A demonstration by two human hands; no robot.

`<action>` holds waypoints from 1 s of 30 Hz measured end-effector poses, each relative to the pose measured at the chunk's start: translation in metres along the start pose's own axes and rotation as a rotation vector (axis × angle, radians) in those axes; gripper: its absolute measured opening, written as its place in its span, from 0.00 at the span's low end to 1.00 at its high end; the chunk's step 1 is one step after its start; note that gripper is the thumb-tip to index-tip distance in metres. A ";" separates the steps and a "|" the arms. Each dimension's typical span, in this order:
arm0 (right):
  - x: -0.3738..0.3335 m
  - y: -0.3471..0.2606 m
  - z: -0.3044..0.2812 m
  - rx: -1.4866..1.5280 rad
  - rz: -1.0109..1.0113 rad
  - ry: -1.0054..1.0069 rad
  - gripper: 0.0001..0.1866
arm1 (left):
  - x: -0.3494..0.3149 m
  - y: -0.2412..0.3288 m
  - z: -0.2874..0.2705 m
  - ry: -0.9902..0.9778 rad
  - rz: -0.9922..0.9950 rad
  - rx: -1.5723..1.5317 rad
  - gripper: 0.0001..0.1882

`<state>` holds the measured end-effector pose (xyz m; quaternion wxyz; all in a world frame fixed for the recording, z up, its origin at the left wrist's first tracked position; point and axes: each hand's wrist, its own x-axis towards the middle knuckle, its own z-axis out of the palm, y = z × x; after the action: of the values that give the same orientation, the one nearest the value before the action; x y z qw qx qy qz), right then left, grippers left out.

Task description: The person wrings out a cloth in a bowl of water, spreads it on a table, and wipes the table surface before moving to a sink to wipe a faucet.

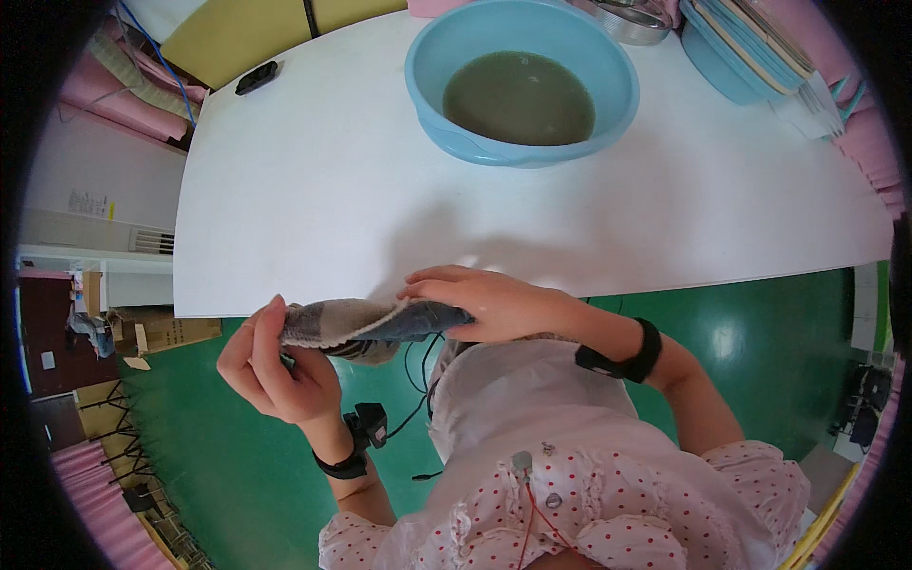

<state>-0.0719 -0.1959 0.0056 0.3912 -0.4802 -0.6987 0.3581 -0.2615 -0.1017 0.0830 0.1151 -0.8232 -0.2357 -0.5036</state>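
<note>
A thick, folded piece of plaid cloth (337, 321) in grey, cream and blue is stretched between my two hands, just in front of the table's near edge. It has a pale fuzzy rim, and its exact kind does not show. My left hand (285, 366) pinches its left end between thumb and fingers. At the right end, my right hand (494, 302) grips it with the fingers along the top and the thumb underneath. Beyond my hands, a large light-blue basin (432, 123) holds murky grey-brown water (518, 100) on the white table (285, 190).
A small black object (256, 78) lies at the table's far left. Metal bowls (635, 21) and a stack of blue basins (731, 62) with boards stand at the far right. A dark cable (410, 413) hangs by my left wrist. Cardboard (176, 328) lies on the green floor at left.
</note>
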 end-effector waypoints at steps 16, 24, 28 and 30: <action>-0.026 -0.026 -0.020 -0.013 0.190 0.102 0.18 | -0.024 -0.045 -0.036 0.041 -0.325 0.046 0.09; -0.040 -0.095 -0.081 -0.284 0.016 0.190 0.14 | 0.020 -0.050 -0.079 -0.123 -0.273 0.276 0.07; -0.062 -0.101 -0.092 -0.210 0.129 0.113 0.25 | 0.009 -0.047 -0.069 -0.195 -0.312 0.151 0.05; -0.086 -0.100 -0.091 0.127 0.296 0.103 0.35 | 0.011 -0.040 -0.075 -0.222 -0.349 0.111 0.05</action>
<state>-0.0095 -0.2949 0.1155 0.3989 -0.5699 -0.5755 0.4301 -0.3349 -0.0964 0.1260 0.0445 -0.8128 -0.4131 -0.4083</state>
